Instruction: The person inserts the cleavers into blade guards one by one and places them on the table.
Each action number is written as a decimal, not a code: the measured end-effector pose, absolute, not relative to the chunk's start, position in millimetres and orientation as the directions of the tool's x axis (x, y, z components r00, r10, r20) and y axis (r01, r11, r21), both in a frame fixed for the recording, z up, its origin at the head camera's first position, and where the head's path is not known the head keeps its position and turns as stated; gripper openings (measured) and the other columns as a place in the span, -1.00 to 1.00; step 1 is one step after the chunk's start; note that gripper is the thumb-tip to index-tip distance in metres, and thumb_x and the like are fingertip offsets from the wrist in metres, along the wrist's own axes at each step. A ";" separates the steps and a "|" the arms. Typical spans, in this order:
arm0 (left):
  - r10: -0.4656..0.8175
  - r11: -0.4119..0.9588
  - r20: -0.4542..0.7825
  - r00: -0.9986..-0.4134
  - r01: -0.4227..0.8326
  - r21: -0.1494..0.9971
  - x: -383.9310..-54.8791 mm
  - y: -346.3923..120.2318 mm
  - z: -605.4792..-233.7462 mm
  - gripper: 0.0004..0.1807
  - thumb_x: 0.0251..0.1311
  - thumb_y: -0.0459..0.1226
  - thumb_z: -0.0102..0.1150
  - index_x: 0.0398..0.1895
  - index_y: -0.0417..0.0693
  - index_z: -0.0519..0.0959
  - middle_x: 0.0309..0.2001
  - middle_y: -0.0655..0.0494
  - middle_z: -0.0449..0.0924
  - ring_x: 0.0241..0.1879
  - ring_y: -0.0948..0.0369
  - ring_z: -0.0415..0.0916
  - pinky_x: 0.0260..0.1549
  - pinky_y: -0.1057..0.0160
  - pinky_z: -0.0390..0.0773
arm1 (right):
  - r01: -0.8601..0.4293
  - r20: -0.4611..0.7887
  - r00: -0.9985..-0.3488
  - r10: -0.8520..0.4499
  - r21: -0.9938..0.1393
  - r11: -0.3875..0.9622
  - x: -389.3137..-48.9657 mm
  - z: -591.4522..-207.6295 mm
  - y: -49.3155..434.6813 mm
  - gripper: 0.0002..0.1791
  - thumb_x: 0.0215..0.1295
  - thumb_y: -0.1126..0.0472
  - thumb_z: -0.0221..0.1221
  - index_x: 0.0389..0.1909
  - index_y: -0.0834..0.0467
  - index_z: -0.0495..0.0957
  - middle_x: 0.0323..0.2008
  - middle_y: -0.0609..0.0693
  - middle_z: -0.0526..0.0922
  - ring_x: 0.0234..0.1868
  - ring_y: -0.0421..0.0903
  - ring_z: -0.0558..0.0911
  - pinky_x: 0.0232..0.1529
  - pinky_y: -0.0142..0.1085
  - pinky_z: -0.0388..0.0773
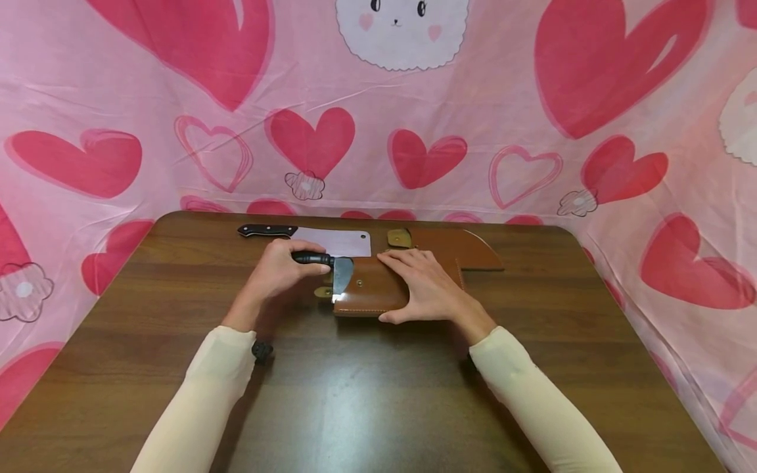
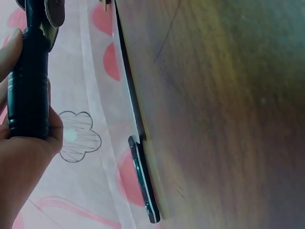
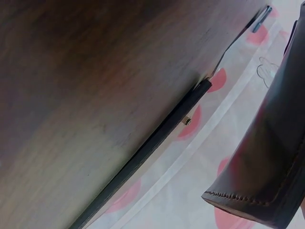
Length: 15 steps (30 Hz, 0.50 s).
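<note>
Head view: I see the left grip point(image 1: 278, 266) round one black-handled knife point(image 1: 313, 258), blade at the nine-o'clock end of one brown sheath point(image 1: 367, 299), the right grip point(image 1: 432, 289) clasping that. One cleaver point(image 1: 338, 243) and a second sheath point(image 1: 455, 249) crowd ten and two; the surface point(image 1: 355, 401) runs on toward six. Left wrist: cleaver's handle point(image 2: 145, 181) at six, edge-on. Right wrist: held sheath at four, above the surface.

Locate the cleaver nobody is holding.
In the head view, the cleaver lies left of centre near the far edge of the table, beyond the left hand and left of the far sheath.
</note>
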<state>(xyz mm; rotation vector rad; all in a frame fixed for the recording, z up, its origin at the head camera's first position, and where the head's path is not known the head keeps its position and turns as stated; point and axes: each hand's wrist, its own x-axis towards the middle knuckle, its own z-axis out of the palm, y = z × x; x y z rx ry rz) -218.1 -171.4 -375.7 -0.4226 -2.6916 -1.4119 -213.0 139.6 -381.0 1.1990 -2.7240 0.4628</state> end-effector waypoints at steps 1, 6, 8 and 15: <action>0.207 0.542 0.191 -0.959 0.275 0.794 -218.1 -171.1 -375.5 -0.62 0.02 -0.23 0.59 -0.08 -0.15 0.76 -0.16 -0.03 0.74 -0.12 0.07 0.59 -0.14 0.14 0.53 | -0.737 0.239 -0.676 -0.697 -0.224 0.637 -213.1 -380.9 139.1 0.18 -0.12 -0.49 0.37 0.47 0.10 0.34 0.37 0.06 0.42 0.33 0.05 0.36 0.23 0.07 0.25; 0.202 0.547 0.177 -0.963 0.261 0.795 -217.8 -169.0 -374.4 -0.62 0.02 -0.22 0.58 -0.07 -0.14 0.76 -0.14 -0.04 0.74 -0.10 0.07 0.57 -0.16 0.16 0.53 | -0.741 0.248 -0.672 -0.698 -0.218 0.635 -213.3 -381.2 137.3 0.19 -0.14 -0.49 0.37 0.47 0.12 0.35 0.37 0.06 0.43 0.32 0.05 0.37 0.22 0.06 0.26; 0.204 0.548 0.174 -0.963 0.259 0.795 -217.6 -168.2 -374.1 -0.61 0.03 -0.22 0.58 -0.06 -0.15 0.76 -0.13 -0.05 0.73 -0.09 0.06 0.57 -0.15 0.16 0.53 | -0.745 0.254 -0.667 -0.701 -0.215 0.631 -213.2 -381.4 136.3 0.19 -0.13 -0.48 0.37 0.47 0.13 0.35 0.37 0.06 0.43 0.32 0.05 0.37 0.21 0.06 0.26; 0.200 0.538 0.183 -0.963 0.264 0.801 -218.3 -166.5 -375.8 -0.62 0.03 -0.24 0.58 -0.07 -0.16 0.76 -0.13 -0.06 0.74 -0.08 0.05 0.58 -0.10 0.13 0.52 | -0.748 0.262 -0.664 -0.701 -0.211 0.629 -212.2 -380.7 133.4 0.18 -0.13 -0.49 0.36 0.47 0.11 0.35 0.36 0.06 0.43 0.29 0.06 0.38 0.21 0.06 0.25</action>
